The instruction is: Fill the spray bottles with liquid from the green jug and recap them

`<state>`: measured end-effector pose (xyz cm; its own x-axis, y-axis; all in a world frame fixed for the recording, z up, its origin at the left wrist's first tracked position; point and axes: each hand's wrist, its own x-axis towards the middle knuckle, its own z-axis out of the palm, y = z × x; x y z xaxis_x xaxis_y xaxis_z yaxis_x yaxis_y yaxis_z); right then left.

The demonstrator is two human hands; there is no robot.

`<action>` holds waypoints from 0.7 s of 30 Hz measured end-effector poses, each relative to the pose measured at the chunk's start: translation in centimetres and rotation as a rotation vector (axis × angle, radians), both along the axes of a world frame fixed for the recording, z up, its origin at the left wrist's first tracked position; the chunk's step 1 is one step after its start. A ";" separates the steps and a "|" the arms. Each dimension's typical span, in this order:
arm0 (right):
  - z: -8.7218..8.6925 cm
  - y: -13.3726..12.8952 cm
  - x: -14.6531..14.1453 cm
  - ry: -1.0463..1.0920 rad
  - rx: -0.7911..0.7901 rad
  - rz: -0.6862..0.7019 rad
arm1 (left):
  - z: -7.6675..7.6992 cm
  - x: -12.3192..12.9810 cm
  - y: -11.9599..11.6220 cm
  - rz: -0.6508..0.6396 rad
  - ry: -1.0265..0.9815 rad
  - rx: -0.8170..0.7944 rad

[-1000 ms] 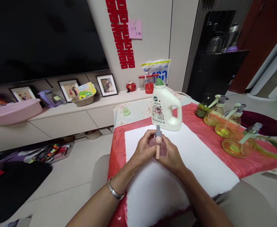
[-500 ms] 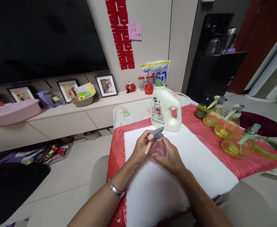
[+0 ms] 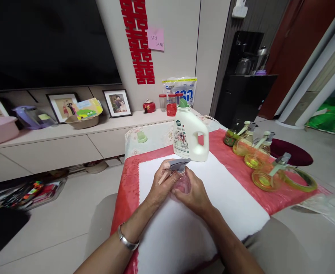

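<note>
Both my hands meet over a white cloth (image 3: 227, 198), around a small see-through pink spray bottle (image 3: 184, 183). My left hand (image 3: 159, 186) is closed about the grey spray head (image 3: 179, 164) at the bottle's neck; its pale trigger (image 3: 164, 177) sticks out toward me. My right hand (image 3: 196, 193) wraps the bottle's body, with the thumb across the front. Fingers hide much of the bottle, and I cannot tell whether the head is fully seated. Just behind my hands stands a pale green detergent jug (image 3: 188, 133) with a green spout in its mouth.
A light green cap (image 3: 141, 137) lies at the table's far left. On the red table cover (image 3: 124, 186), several yellow spray bottles (image 3: 266, 178) and a roll of tape (image 3: 301, 179) stand at the right. Red-lidded jars (image 3: 171, 104) and a plastic bag are behind the jug.
The camera view has swung to the right, so the scene sits further left. The spray head has turned slightly and now lies flatter. Both hands keep their hold.
</note>
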<state>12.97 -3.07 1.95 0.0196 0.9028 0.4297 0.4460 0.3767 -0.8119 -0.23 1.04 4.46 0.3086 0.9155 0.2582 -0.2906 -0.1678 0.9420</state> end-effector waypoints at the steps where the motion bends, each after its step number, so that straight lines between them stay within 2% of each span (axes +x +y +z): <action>1: 0.0 0.0 -0.1 0.000 0.001 -0.003 | -0.1 0.0 0.0 0.001 0.005 -0.005; 8: 0.7 -0.1 -0.1 -0.037 0.028 -0.011 | 0.0 0.4 -0.3 0.078 0.039 -0.055; 16: 0.3 -0.7 -0.7 -0.141 0.037 -0.109 | -1.3 0.4 0.3 0.011 0.075 -0.009; 19: 0.6 -0.7 0.3 -0.164 0.035 -0.162 | -1.7 -0.4 0.7 0.007 0.129 0.091; 21: 1.0 -0.5 2.2 -0.186 0.030 -0.217 | -1.9 -1.9 1.1 0.052 0.198 0.100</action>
<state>15.19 -3.62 2.97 0.1295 0.8730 0.4703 0.6589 0.2787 -0.6987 -2.13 2.12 2.56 0.3153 0.9043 0.2877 -0.0899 -0.2734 0.9577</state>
